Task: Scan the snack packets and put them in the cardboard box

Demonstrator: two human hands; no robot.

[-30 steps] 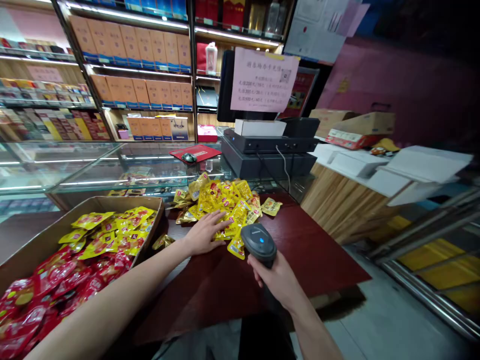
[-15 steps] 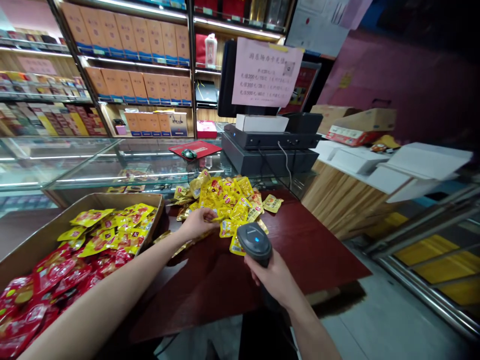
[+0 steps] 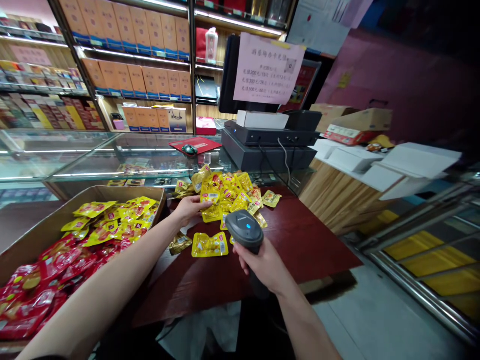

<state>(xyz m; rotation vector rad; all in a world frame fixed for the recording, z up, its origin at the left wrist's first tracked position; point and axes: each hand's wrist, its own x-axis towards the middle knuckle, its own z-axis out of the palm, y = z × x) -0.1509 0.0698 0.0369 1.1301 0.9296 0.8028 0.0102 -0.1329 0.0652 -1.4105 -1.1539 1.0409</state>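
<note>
I had my right hand [image 3: 262,262] clenched around the grip of the barcode scanner [image 3: 244,231], its head hanging just over the near edge of the pile of yellow packets [image 3: 225,192] on the dark red table [image 3: 307,245]. My left hand [image 3: 189,207] pinched one yellow packet [image 3: 211,214] at that pile's left edge. Another single packet [image 3: 210,245] lay flat just in front of the pile, and the cardboard box [image 3: 45,232] of yellow and red packets stood to its left.

Bright shelf strip lights, dim right side, warped edges.
</note>
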